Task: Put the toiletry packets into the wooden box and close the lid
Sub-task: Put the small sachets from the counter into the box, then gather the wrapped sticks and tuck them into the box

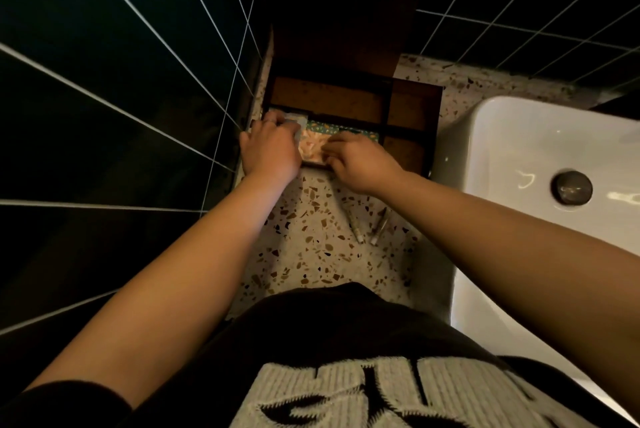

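Note:
A dark wooden box [412, 105] with several compartments sits on the terrazzo counter, its lid [339, 22] standing open against the back wall. Patterned toiletry packets, peach [311, 147] and green [325, 127], lie in the near-left compartment. My left hand [268, 147] rests over that compartment's left end, fingers on a pale grey-blue packet [296, 121]. My right hand [356, 161] presses on the packets from the front right, fingers curled. Two slim wrapped sticks [367, 228] lie on the counter in front of the box.
A white basin [540, 192] with a dark drain fills the right side. Dark tiled walls close in on the left and behind. The terrazzo counter [311, 254] extends toward my body between the wall and the basin.

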Demonstrator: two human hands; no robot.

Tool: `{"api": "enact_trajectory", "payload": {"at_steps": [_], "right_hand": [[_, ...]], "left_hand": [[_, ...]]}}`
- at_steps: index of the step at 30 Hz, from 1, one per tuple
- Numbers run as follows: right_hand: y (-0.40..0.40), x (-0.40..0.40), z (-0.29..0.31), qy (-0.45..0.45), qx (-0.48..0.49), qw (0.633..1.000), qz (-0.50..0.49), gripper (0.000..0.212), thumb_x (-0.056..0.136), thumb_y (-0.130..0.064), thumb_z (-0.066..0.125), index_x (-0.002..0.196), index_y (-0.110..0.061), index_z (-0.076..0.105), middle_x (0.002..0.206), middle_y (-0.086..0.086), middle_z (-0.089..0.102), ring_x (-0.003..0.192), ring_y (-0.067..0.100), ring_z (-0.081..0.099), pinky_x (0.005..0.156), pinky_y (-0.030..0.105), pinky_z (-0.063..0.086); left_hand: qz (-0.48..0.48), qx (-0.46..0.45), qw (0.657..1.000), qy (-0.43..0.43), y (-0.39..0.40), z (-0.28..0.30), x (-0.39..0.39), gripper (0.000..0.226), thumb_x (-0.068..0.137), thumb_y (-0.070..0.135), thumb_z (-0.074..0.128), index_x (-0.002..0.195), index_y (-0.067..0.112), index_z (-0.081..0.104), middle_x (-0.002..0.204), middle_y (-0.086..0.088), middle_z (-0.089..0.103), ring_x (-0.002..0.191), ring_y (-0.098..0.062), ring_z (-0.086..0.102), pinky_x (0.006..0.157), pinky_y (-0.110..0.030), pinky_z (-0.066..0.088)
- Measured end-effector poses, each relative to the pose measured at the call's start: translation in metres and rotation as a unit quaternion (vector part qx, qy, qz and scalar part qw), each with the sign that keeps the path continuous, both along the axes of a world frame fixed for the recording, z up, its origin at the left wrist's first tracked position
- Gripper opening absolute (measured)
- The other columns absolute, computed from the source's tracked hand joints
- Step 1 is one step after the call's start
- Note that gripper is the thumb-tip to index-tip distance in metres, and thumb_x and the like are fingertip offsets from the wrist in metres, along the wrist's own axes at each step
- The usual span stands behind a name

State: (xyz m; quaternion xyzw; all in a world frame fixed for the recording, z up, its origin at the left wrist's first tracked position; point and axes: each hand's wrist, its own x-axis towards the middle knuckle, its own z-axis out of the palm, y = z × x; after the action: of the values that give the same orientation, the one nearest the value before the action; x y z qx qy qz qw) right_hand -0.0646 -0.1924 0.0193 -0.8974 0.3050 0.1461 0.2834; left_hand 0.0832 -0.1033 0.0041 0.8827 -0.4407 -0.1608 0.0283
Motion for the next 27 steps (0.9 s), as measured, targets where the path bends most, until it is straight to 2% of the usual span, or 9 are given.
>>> {"api": "enact_trajectory", "payload": {"at_steps": [3,6,9,12,15,18,23,27], "right_hand": [[0.000,-0.013,0.014,-0.077,-0.002,0.994,-0.075,0.036,0.098,-0.025,0.048,0.131,-0.017,0.061,0.136,0.008,0.056,0.122,0.028,0.054,0.099,0.043,0.047],[0.003,-0.038,0.026,-0.108,0.009,0.983,-0.149,0.033,0.097,-0.020,0.049,0.127,-0.016,0.062,0.129,0.007,0.060,0.115,0.026,0.057,0.092,0.036,0.049],[0.014,-0.066,0.029,-0.086,0.009,0.980,-0.179,0.029,0.097,-0.017,0.050,0.123,-0.015,0.063,0.120,0.010,0.064,0.108,0.028,0.060,0.087,0.032,0.047],[0.031,-0.088,0.020,-0.004,0.028,0.980,-0.196,0.031,0.096,-0.018,0.052,0.125,-0.014,0.060,0.122,0.013,0.063,0.109,0.030,0.061,0.093,0.040,0.052],[0.048,-0.098,0.007,0.101,0.039,0.979,-0.171,0.036,0.094,-0.014,0.054,0.129,-0.014,0.055,0.133,0.017,0.054,0.113,0.034,0.059,0.096,0.046,0.052],[0.064,-0.102,0.001,0.164,-0.001,0.981,-0.101,0.036,0.093,-0.009,0.055,0.128,-0.015,0.053,0.136,0.017,0.043,0.112,0.038,0.057,0.091,0.049,0.054],[0.075,-0.110,-0.009,0.155,-0.063,0.985,-0.049,0.026,0.093,-0.011,0.054,0.119,-0.012,0.053,0.129,0.019,0.043,0.100,0.036,0.057,0.082,0.046,0.056],[0.077,-0.110,-0.010,0.154,-0.065,0.985,-0.034,0.024,0.094,-0.020,0.058,0.117,-0.015,0.055,0.125,0.017,0.047,0.102,0.034,0.056,0.082,0.044,0.056]], "left_hand": [[0.006,-0.074,0.997,0.022,0.007,0.007,-0.007,0.030,0.095,0.024,0.057,0.124,0.026,0.065,0.135,-0.004,0.053,0.125,-0.031,0.048,0.101,-0.047,0.040],[0.005,-0.119,0.990,0.075,0.017,0.010,-0.024,0.023,0.095,0.022,0.058,0.117,0.022,0.065,0.130,-0.004,0.055,0.122,-0.029,0.050,0.103,-0.047,0.044],[-0.033,-0.103,0.985,0.133,0.028,0.006,-0.050,0.026,0.096,0.024,0.058,0.121,0.022,0.064,0.127,-0.001,0.056,0.120,-0.026,0.052,0.100,-0.047,0.049],[-0.098,-0.065,0.977,0.180,0.041,0.001,-0.074,0.030,0.094,0.022,0.060,0.123,0.026,0.065,0.130,0.002,0.055,0.119,-0.022,0.052,0.099,-0.043,0.049],[-0.182,-0.009,0.966,0.183,0.050,-0.004,-0.092,0.038,0.091,0.022,0.065,0.127,0.034,0.064,0.137,0.004,0.050,0.124,-0.022,0.047,0.103,-0.041,0.044],[-0.232,0.049,0.956,0.171,0.056,-0.010,-0.101,0.044,0.087,0.020,0.069,0.124,0.041,0.064,0.142,0.003,0.045,0.125,-0.025,0.044,0.103,-0.041,0.042],[-0.212,0.038,0.967,0.139,0.066,-0.015,-0.104,0.031,0.088,0.019,0.062,0.115,0.036,0.064,0.126,-0.001,0.048,0.114,-0.028,0.046,0.092,-0.040,0.043],[-0.204,0.037,0.970,0.129,0.073,-0.019,-0.102,0.023,0.093,0.025,0.060,0.116,0.027,0.062,0.124,-0.002,0.047,0.115,-0.028,0.045,0.091,-0.040,0.043]]}}
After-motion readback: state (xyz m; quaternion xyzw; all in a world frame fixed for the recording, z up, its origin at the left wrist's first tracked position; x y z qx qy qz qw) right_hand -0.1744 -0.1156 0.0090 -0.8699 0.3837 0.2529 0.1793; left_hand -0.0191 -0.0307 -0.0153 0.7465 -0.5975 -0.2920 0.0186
